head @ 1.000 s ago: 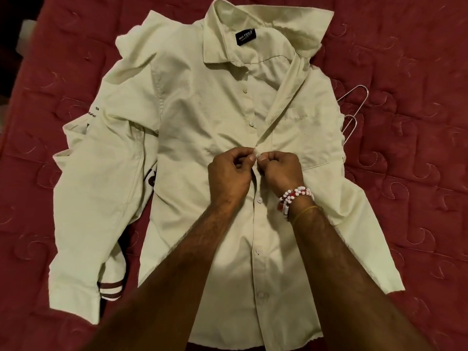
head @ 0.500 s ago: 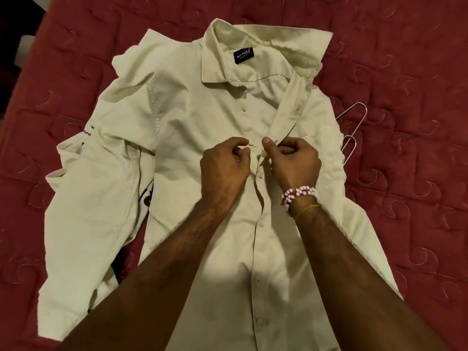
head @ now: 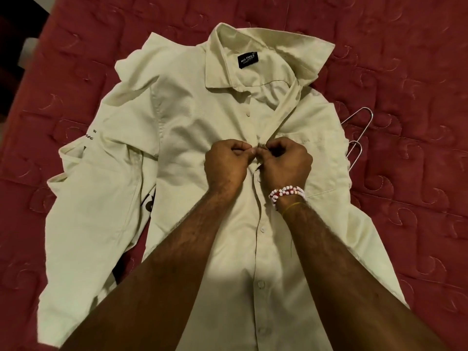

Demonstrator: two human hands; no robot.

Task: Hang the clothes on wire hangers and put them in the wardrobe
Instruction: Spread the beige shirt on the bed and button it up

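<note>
Higher on the cream cotton shirt [head: 192,127] now, left hand [head: 225,168] and right hand [head: 288,168] pinch its placket [head: 258,224] mid-frame; slack fingers [head: 240,151] could let it gape.

Looking down at a pale shirt [head: 192,138], flat and front up on a red quilt [head: 405,72]. Pinching the shirt's front edges together at the chest with the left hand [head: 228,165] and right hand [head: 286,165], knuckles nearly touching. Buttoned below the hands, open above them up to the collar [head: 273,44]. Black label [head: 248,60] inside the collar. Bead bracelet [head: 287,192] on the right wrist. Two wire hangers [head: 362,133] poking out past the shirt, near the right hand.
</note>
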